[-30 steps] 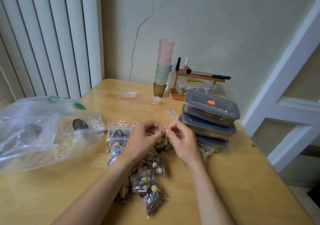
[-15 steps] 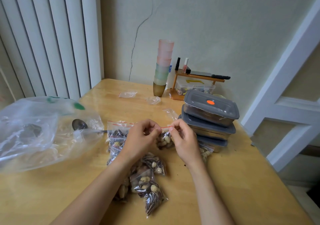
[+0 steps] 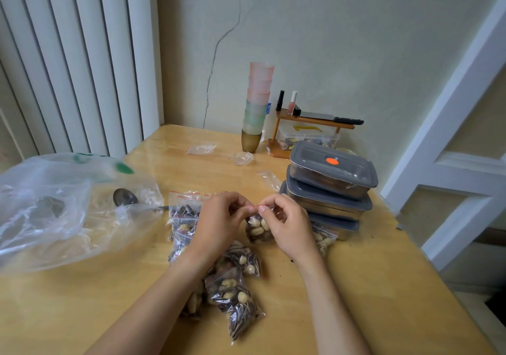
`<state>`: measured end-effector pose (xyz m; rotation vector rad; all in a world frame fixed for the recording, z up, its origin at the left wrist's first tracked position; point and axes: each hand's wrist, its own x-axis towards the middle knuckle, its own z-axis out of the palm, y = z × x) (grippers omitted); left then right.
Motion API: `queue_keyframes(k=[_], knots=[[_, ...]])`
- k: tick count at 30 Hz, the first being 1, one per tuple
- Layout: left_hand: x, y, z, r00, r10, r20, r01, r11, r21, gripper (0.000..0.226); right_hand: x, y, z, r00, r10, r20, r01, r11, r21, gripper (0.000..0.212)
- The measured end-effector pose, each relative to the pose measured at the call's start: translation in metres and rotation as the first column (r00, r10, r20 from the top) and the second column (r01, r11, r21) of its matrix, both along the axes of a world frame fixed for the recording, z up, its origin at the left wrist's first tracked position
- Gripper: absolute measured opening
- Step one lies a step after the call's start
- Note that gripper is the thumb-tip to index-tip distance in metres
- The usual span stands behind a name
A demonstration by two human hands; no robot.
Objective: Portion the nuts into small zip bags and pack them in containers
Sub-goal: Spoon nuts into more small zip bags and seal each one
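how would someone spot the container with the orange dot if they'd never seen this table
Start at the wooden table and look to its right side, near the white door frame, where three grey-lidded metal containers are stacked. The container with the orange dot is the top one, sitting slightly askew. It alone shows a round orange mark in the middle of its lid; the two below are covered.

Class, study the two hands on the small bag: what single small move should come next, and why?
Probably slide the pinching fingers along the red zip strip to finish sealing. Both the left hand and right hand pinch the top of the small zip bag, already filled with nuts.
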<state>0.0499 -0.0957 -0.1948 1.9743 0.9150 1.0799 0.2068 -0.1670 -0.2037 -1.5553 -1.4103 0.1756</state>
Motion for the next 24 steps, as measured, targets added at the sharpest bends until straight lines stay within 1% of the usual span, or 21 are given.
queue_keyframes(k=[5, 13, 16, 24], knots=[[0.0006, 0.0019, -0.0016, 0.999, 0.031, -0.025, -0.030, 0.999, 0.038, 0.009, 0.0009, 0.0014, -0.0022, 0.999, -0.029, -0.026, 0.030, 0.999, 0.016, 0.014], [0.0008, 0.0044, -0.0021, 0.997, 0.029, -0.070, -0.026, 0.999, 0.043, 0.010, 0.0015, 0.0034, -0.0028, 1.000, -0.003, -0.007, 0.003, 1.000, -0.014, 0.011], [0.0005, 0.0044, -0.0023, 0.998, 0.028, -0.064, -0.025, 0.999, 0.045, 0.010, 0.0018, 0.0027, -0.0021, 1.000, 0.003, -0.003, -0.003, 1.000, -0.030, 0.010], [0.0001, 0.0042, -0.0031, 0.998, 0.044, -0.045, -0.041, 0.997, 0.063, 0.011, 0.0041, 0.0025, -0.0033, 0.999, -0.032, 0.035, 0.032, 0.999, 0.000, 0.012]])
